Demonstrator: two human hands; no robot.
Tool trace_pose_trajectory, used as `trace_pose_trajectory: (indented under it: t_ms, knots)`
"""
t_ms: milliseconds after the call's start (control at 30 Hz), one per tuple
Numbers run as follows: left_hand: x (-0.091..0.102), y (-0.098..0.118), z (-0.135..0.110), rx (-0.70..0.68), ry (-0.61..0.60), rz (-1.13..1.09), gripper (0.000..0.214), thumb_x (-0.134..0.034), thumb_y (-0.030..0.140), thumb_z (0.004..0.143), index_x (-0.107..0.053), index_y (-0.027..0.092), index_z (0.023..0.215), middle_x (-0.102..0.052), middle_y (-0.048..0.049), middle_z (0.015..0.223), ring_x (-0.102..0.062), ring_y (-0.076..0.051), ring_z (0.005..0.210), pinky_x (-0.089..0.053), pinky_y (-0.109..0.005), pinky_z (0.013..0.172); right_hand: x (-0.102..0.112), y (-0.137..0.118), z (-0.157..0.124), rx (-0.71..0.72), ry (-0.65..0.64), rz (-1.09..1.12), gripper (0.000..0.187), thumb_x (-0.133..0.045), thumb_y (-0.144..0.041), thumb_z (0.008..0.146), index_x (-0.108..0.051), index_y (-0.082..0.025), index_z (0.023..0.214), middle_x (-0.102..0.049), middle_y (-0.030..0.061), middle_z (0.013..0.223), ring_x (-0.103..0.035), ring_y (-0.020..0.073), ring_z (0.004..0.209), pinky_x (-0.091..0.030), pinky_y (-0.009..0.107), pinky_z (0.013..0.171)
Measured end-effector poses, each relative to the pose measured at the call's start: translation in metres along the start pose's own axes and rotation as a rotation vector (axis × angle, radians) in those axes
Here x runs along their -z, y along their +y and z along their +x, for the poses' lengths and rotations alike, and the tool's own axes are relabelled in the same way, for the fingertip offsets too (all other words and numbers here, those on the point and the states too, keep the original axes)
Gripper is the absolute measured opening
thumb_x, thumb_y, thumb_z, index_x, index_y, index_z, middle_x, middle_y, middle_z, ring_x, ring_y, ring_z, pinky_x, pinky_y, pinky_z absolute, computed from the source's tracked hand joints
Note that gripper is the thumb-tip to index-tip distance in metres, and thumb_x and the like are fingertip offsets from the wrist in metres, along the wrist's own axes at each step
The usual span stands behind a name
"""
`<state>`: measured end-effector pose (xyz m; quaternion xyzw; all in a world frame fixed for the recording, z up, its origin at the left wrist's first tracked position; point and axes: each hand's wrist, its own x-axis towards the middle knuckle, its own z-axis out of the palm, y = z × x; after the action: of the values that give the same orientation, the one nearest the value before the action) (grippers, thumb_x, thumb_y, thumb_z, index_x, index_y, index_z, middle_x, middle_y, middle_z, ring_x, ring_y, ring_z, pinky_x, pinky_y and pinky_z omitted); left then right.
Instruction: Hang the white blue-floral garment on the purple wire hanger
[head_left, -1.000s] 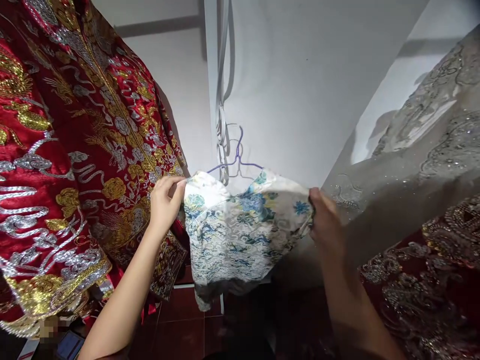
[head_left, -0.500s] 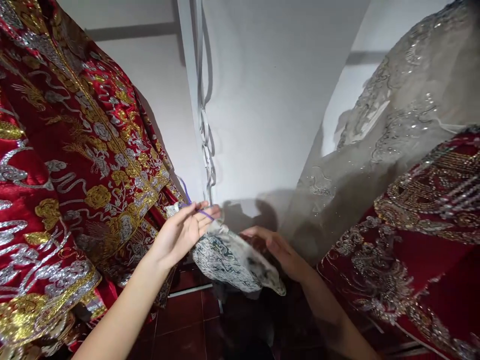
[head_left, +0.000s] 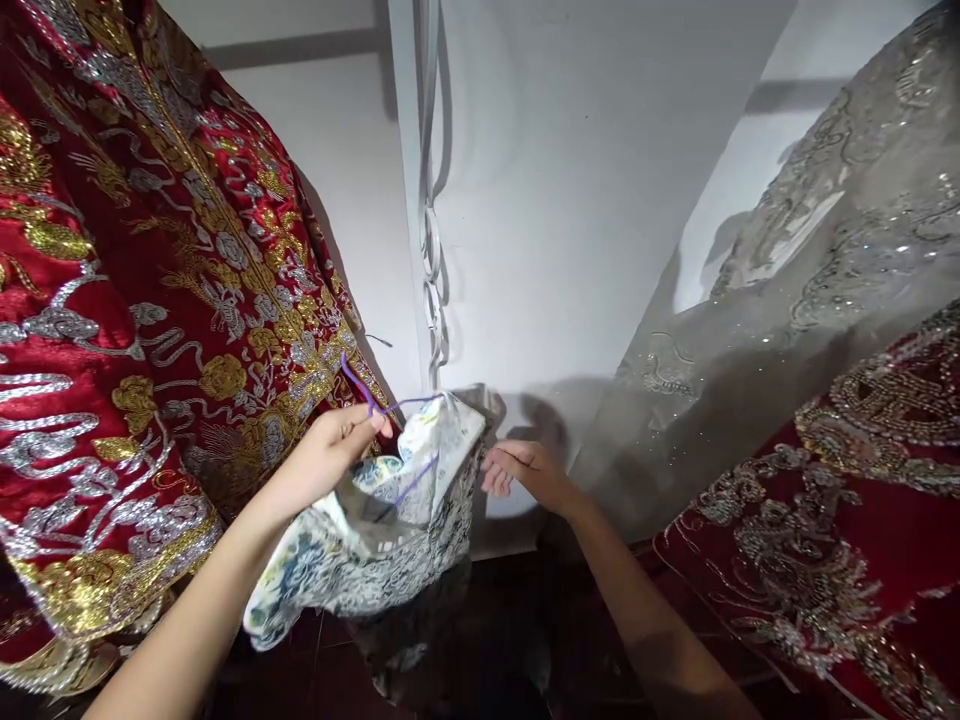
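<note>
My left hand (head_left: pixel 337 445) is closed, with thumb and finger pinching a thin purple cord (head_left: pixel 360 378). That cord runs over to the top of a white cloth piece (head_left: pixel 375 585) with a blue-green pattern. The cloth hangs between my hands, its pale inner side showing near the top. Another length of purple cord (head_left: pixel 417 480) lies across its opening. At the cloth's right edge, my right hand (head_left: pixel 529 475) has its fingers curled together. Whether they grip anything is hidden.
A red garment (head_left: pixel 225 250) with gold and silver embroidery hangs at left. On the right are a sheer beaded pale dress (head_left: pixel 750 350) and a red beaded garment (head_left: pixel 862 530). Behind stand a white wall (head_left: pixel 555 200) and a metal upright with linked rings (head_left: pixel 431 250).
My left hand has turned from an open palm to a pinch on the cord. The cloth has swung left and spread out. My right hand has curled its fingers.
</note>
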<state>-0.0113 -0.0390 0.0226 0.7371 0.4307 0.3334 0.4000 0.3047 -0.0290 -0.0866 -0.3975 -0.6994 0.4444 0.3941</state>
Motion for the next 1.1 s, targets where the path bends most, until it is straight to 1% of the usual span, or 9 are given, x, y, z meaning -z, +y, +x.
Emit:
trace_pose_trajectory:
  t_ms: [100, 200, 300, 400, 500, 633, 867, 967, 1100]
  knots:
    - [0.008, 0.000, 0.019, -0.049, 0.007, 0.030, 0.037, -0.050, 0.049, 0.097, -0.062, 0.016, 0.086, -0.036, 0.0061, 0.057, -0.030, -0.008, 0.052, -0.022, -0.021, 0.049, 0.018, -0.001, 0.014, 0.108, 0.294, 0.115, 0.027, -0.057, -0.049, 0.093, -0.060, -0.024, 0.084, -0.064, -0.0005, 0.069, -0.057, 0.0143, 0.056, -0.045, 0.027, 0.053]
    - [0.007, 0.002, 0.029, -0.077, -0.132, -0.026, 0.036, -0.049, 0.049, 0.098, -0.061, 0.017, 0.085, -0.037, 0.0060, 0.056, -0.031, -0.008, 0.051, -0.024, -0.020, 0.049, 0.040, -0.003, 0.032, 0.203, 0.554, -0.004, 0.029, -0.068, -0.047, 0.086, -0.062, -0.027, 0.105, -0.066, 0.0029, 0.102, -0.061, 0.0165, 0.083, -0.049, 0.028, 0.073]
    - [0.002, 0.001, 0.039, -0.047, -0.258, -0.165, 0.035, -0.049, 0.048, 0.098, -0.061, 0.017, 0.085, -0.035, 0.0072, 0.052, -0.026, -0.007, 0.045, -0.024, -0.020, 0.045, 0.054, 0.003, 0.050, 0.177, 0.457, -0.151, 0.043, -0.066, -0.052, 0.085, -0.060, -0.031, 0.122, -0.061, 0.0033, 0.125, -0.060, 0.0180, 0.093, -0.048, 0.030, 0.081]
    - [0.000, -0.005, 0.056, -0.017, -0.285, -0.311, 0.033, -0.053, 0.047, 0.096, -0.061, 0.017, 0.085, -0.031, 0.0091, 0.049, -0.021, -0.005, 0.040, -0.022, -0.019, 0.041, 0.062, 0.014, 0.061, 0.165, 0.407, -0.102, 0.036, -0.059, -0.058, 0.088, -0.066, -0.027, 0.105, -0.064, 0.0002, 0.094, -0.055, 0.0158, 0.073, -0.047, 0.029, 0.069]
    - [0.005, -0.010, 0.076, -0.034, -0.211, -0.262, 0.035, -0.054, 0.049, 0.095, -0.066, 0.017, 0.088, -0.033, 0.0090, 0.047, -0.023, -0.004, 0.038, -0.025, -0.018, 0.041, 0.071, 0.013, 0.070, 0.223, 0.477, 0.087, 0.037, -0.059, -0.059, 0.087, -0.065, -0.023, 0.081, -0.057, -0.0013, 0.074, -0.051, 0.0153, 0.067, -0.044, 0.027, 0.064]
    - [0.016, 0.000, 0.096, -0.102, -0.003, -0.011, 0.033, -0.063, 0.049, 0.089, -0.066, 0.016, 0.084, -0.043, 0.0069, 0.049, -0.037, -0.006, 0.038, -0.031, -0.018, 0.041, 0.084, -0.014, 0.087, 0.232, 0.509, 0.311, 0.034, -0.065, -0.055, 0.085, -0.063, -0.021, 0.077, -0.055, -0.0022, 0.067, -0.049, 0.0143, 0.060, -0.041, 0.026, 0.058]
    - [0.010, 0.033, 0.099, -0.324, 0.386, 0.265, 0.030, -0.068, 0.043, 0.086, -0.067, 0.017, 0.101, -0.062, -0.0006, 0.068, -0.058, -0.014, 0.060, -0.046, -0.025, 0.057, 0.101, -0.053, 0.110, 0.444, 0.799, 0.279, 0.037, -0.069, -0.057, 0.081, -0.060, -0.021, 0.079, -0.054, 0.0000, 0.071, -0.057, 0.0169, 0.073, -0.048, 0.028, 0.069]
    - [0.000, 0.038, 0.097, -0.397, 0.458, 0.352, 0.028, -0.064, 0.039, 0.090, -0.068, 0.017, 0.107, -0.066, -0.0033, 0.078, -0.059, -0.015, 0.068, -0.048, -0.027, 0.064, 0.105, -0.055, 0.103, 0.479, 0.809, 0.298, 0.035, -0.066, -0.055, 0.085, -0.059, -0.021, 0.079, -0.052, -0.0004, 0.072, -0.057, 0.0155, 0.074, -0.049, 0.027, 0.071]
    - [-0.015, 0.035, 0.098, -0.428, 0.417, 0.457, 0.025, -0.058, 0.030, 0.094, -0.067, 0.019, 0.114, -0.067, -0.0020, 0.078, -0.060, -0.015, 0.069, -0.048, -0.029, 0.067, 0.106, -0.041, 0.084, 0.388, 0.814, 0.431, 0.037, -0.073, -0.052, 0.080, -0.057, -0.020, 0.073, -0.049, -0.0032, 0.067, -0.051, 0.0119, 0.061, -0.048, 0.025, 0.063]
